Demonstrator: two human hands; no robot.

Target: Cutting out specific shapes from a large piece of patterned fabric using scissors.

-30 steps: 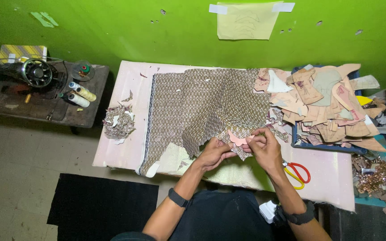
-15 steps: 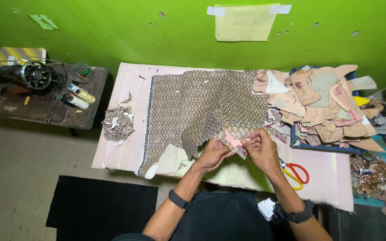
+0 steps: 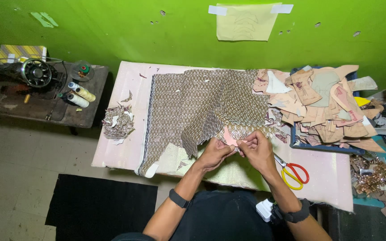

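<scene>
Left hand (image 3: 214, 154) and right hand (image 3: 256, 149), fingers pinched on pink pattern piece (image 3: 228, 137), long axis away from the person.

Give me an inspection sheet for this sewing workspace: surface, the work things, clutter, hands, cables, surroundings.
Surface: pale pink table, mostly covered.
Work things: patterned brown fabric spread across the table; small pink piece held at its near edge.
Clutter: heap of tan paper patterns at the right; fabric scraps at the left; red and yellow scissors beside the right hand.
Hands: left hand and right hand both pinch the pink piece, touching each other.
Cables: nothing seen.
Surroundings: green wall with a taped paper sheet; sewing machine and thread cones on a dark side table.
</scene>
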